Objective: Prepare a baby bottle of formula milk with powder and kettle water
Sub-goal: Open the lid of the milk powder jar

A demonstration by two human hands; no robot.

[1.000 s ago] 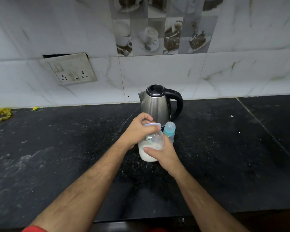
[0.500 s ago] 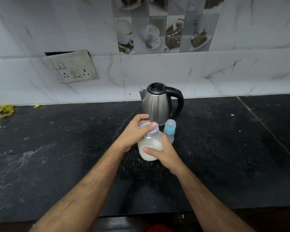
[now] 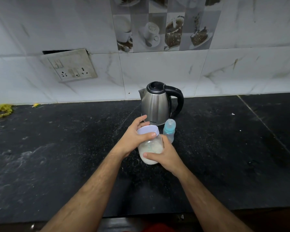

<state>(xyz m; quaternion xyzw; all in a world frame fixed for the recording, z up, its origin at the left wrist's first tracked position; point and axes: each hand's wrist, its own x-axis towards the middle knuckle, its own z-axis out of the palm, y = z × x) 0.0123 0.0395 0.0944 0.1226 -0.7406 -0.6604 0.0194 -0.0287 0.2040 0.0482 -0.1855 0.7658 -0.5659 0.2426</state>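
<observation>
A clear jar (image 3: 150,149) of white powder is held just above a black counter (image 3: 57,148), tilted slightly with its top toward the left. The jar's body is gripped by the right hand (image 3: 166,154), whose thumb lies across the front low down while the fingers are wrapped round the far side. The pale lid (image 3: 147,130) is grasped by the left hand (image 3: 134,138): the thumb is pressed along the near rim and the fingers are curled over the far edge, with the index finger raised a little above it. The lid is seen seated on the jar; whether it is tight or loose cannot be told. Just beside the jar, to its right and behind it, a baby bottle (image 3: 169,130) with a blue collar and a translucent cap is stood upright on the counter. Its contents cannot be made out. Directly behind the bottle a steel kettle (image 3: 156,106) with a black lid and handle is set near the tiled wall (image 3: 157,72), the handle turned to the right. A switch plate (image 3: 70,66) is mounted crookedly on the wall to the left, and yellow scraps (image 3: 3,110) are left at the counter's far left edge.
</observation>
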